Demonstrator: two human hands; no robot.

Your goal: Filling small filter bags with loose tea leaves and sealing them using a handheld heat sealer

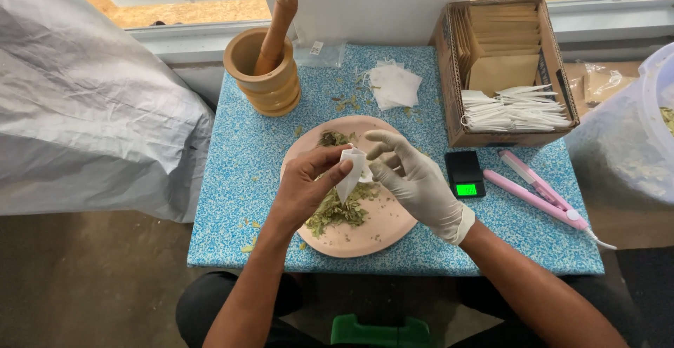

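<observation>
My bare left hand (307, 183) pinches a small white paper sachet (349, 172) by its upper edge, above a round wooden plate (379, 232). My right hand (414, 179), in a white glove, touches the same sachet from the right with its fingers spread around the opening. A heap of dried green leaves (339, 211) lies on the plate under the sachet, and a smaller clump (331, 138) sits at the plate's far edge. Whether the sachet holds any leaves cannot be told.
A wooden mortar with pestle (265, 67) stands back left on the blue speckled table (232, 179). Loose white sachets (393, 84) lie behind the plate. A cardboard box (449, 74) with brown envelopes and white sachets, a small black scale (465, 174) and a pink sealing tool (537, 193) are on the right.
</observation>
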